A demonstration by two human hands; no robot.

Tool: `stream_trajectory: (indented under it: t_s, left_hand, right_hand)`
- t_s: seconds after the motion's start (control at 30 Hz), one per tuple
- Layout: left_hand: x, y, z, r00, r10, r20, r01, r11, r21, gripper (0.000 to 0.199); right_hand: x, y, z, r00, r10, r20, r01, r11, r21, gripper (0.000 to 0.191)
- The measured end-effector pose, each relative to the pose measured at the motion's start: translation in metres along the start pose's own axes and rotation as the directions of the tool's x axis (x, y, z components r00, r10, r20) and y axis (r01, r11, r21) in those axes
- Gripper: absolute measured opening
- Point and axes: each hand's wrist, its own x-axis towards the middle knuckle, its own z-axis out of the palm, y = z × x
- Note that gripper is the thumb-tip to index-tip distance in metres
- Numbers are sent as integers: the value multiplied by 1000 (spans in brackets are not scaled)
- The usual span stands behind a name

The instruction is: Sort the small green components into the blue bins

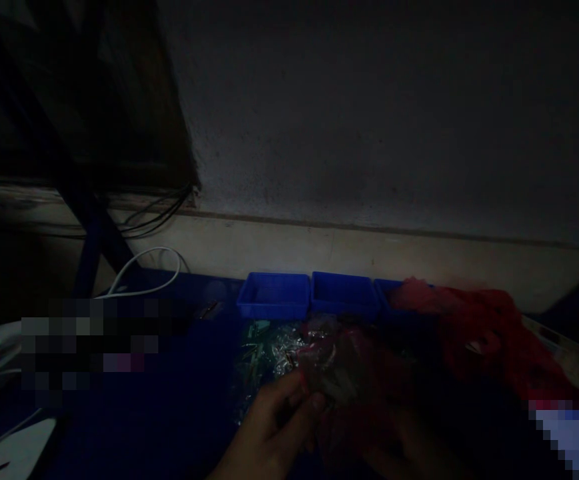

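Observation:
My left hand (pixel 279 423) is closed, thumb against fingers, on the edge of a see-through plastic bag (pixel 339 367) with a reddish tint. Something pale shows inside the bag, too dim to name. To the right, my right hand (pixel 404 440) is low and in deep shadow beside the bag's lower part; its fingers are hardly visible. Just beyond my left hand lie several small clear packets (pixel 254 353) with thin shiny pieces in them. Some overlap near the raised bag.
Three blue trays (pixel 273 308) stand in a row along the wall. Crumpled red plastic bags (pixel 489 333) are heaped at the right, partly over the third tray. A white cable (pixel 154 250) loops at the left above the dark blue table (pixel 169 413). Blurred patches cover both sides.

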Motion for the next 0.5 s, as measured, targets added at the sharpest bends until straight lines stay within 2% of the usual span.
stream_trajectory:
  t_s: [0.2, 0.27, 0.43, 0.5]
  left_hand:
    - [-1, 1, 1, 1000, 4, -10, -4, 999, 46, 34]
    - [-1, 3, 2, 1000, 2, 1, -2, 1000, 13, 31]
    - [-1, 6, 2, 999, 23, 33, -22, 999, -28, 28]
    - [-2, 7, 2, 998, 30, 50, -29, 999, -29, 26]
  right_hand:
    - [6, -20, -4, 987, -156, 24, 156, 988, -1, 42]
    - [5, -21, -5, 984, -167, 67, 166, 986, 14, 42]
    - [1, -16, -4, 994, -111, -14, 111, 994, -9, 40]
    - [1, -20, -4, 990, -139, 14, 138, 989, 55, 37]
